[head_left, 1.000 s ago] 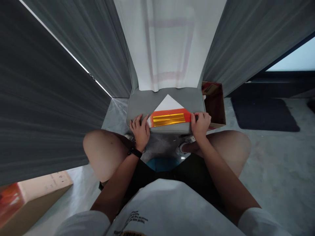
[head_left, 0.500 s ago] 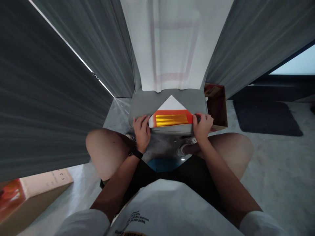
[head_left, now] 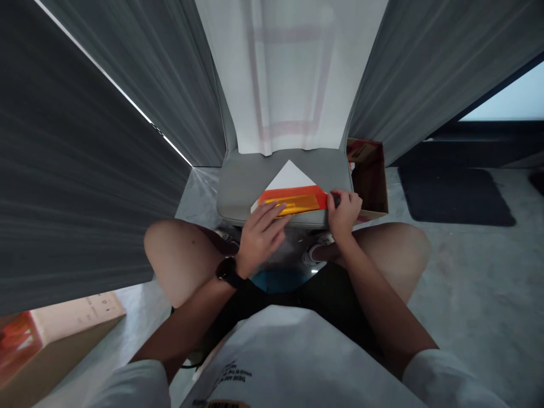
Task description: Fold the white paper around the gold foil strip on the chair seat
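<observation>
A folded sheet of paper (head_left: 289, 177) lies on the grey chair seat in front of me, its white point facing away. Across its near side run an orange-red band and a shiny gold strip (head_left: 304, 202). My left hand (head_left: 261, 235) is open, fingers stretched out over the left part of the gold strip. At the paper's right corner, my right hand (head_left: 345, 214) is closed around a small dark object (head_left: 336, 199), mostly hidden by the fingers. Its thumb is by the corner of the paper.
A white cloth (head_left: 293, 73) hangs over the backrest of the chair (head_left: 232, 187). An open cardboard box (head_left: 374, 181) stands right of the chair; another box (head_left: 80, 317) is at lower left. Grey curtains (head_left: 127, 170) flank me. A dark mat (head_left: 454, 195) lies on the floor.
My left hand has moved right from the paper's left corner onto the gold strip, fingers now stretched across it. My right hand stays at the right corner. The whole view has shifted slightly.
</observation>
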Motion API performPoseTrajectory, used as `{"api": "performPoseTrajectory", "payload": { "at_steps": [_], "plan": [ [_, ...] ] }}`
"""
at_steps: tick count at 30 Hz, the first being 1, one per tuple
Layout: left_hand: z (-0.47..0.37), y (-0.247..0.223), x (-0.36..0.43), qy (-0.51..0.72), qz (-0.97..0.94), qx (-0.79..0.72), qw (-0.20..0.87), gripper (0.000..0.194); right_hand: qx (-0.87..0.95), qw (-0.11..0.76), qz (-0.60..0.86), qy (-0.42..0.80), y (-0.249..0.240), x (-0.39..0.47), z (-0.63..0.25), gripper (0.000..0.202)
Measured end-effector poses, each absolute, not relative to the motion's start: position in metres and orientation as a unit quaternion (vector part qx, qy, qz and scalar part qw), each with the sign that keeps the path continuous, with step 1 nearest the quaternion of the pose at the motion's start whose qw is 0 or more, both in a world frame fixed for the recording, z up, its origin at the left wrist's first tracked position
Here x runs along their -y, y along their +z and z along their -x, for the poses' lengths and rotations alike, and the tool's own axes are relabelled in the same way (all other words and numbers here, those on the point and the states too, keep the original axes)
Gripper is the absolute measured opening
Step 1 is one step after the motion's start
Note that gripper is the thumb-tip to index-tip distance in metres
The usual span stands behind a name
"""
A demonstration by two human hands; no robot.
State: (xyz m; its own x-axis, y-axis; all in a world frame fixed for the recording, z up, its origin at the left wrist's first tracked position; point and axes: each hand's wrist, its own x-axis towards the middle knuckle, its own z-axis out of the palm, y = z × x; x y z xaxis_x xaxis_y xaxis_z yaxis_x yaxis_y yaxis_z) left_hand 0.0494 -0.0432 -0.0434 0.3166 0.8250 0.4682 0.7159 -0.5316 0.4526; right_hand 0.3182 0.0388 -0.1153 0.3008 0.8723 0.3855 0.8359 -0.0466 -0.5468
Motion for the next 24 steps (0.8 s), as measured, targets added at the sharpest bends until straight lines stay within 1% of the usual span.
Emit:
{"api": "performPoseTrajectory", "payload": {
  "at_steps": [2,5,8,11,19,24],
  "plan": [
    [-0.056,-0.053,0.031,0.289,-0.84,-0.45,0.09,0.038,0.589,0.359,0.723,0.031,-0.115,-0.039,-0.318,0.031],
    [-0.05,-0.074,0.013,0.235,-0.86,-0.446,0.08,0.045,0.593,0.363,0.717,0.035,-0.115,-0.038,-0.319,0.03],
    [-0.035,-0.092,0.005,0.192,-0.876,-0.439,0.056,0.047,0.597,0.359,0.717,0.031,-0.116,-0.039,-0.319,0.029],
    [-0.025,-0.099,0.007,0.162,-0.888,-0.43,0.02,0.051,0.602,0.346,0.719,0.02,-0.116,-0.039,-0.32,0.03],
    [-0.024,-0.105,0.012,0.148,-0.887,-0.438,-0.014,0.056,0.596,0.339,0.728,-0.001,-0.116,-0.042,-0.319,0.03],
    [-0.023,-0.11,0.013,0.155,-0.885,-0.438,-0.024,0.054,0.586,0.341,0.735,-0.005,-0.115,-0.043,-0.319,0.034]
  ]
}}
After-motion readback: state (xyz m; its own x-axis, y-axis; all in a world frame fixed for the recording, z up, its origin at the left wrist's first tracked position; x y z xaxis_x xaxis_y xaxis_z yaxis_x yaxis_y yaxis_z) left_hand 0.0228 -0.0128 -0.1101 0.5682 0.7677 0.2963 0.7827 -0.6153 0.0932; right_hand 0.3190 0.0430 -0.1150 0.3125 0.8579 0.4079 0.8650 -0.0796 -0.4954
